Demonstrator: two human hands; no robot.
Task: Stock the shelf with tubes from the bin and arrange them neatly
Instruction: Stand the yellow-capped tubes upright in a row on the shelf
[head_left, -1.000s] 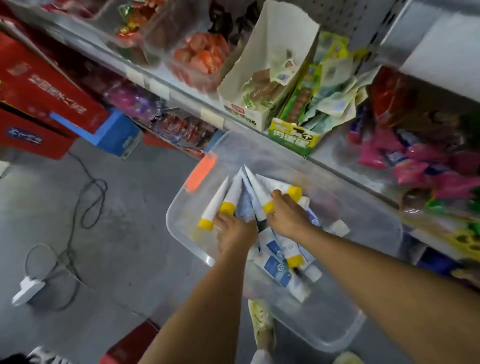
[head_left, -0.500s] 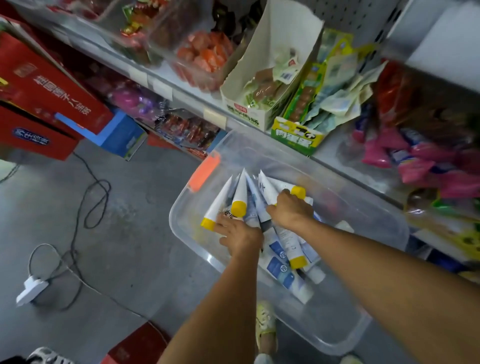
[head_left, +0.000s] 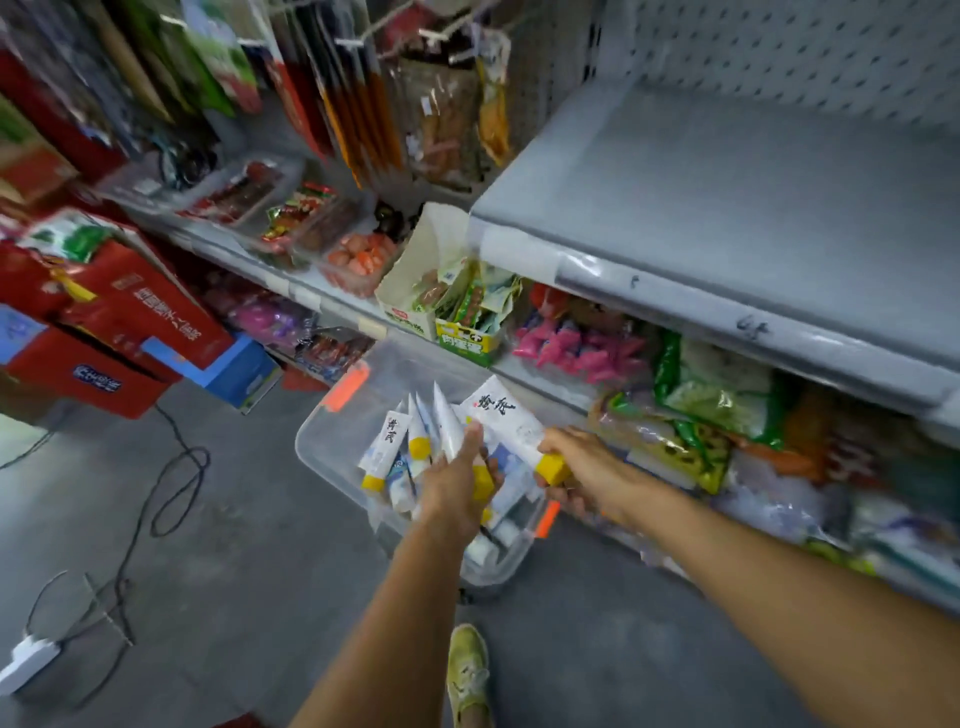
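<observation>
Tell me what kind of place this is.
Probably a small grocery shop: grey metal shelving with pegboard backing, packaged snacks hanging on hooks, and open display cartons of wrapped sweets along the shelf.

The grey floor (head_left: 218, 519) carries a clear bin (head_left: 332, 447), red boxes (head_left: 119, 332), a black cable (head_left: 156, 493) and a white power strip (head_left: 26, 662); the upper shelf (head_left: 727, 197) is bare

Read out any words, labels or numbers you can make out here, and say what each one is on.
"4" plus an unclear mark: handwritten on the grey shelf's front strip.
Black brush characters on the white tube in the right hand: not readable.
Same on the tubes in the left hand.
Red carton and green-white box: print blurred.
</observation>
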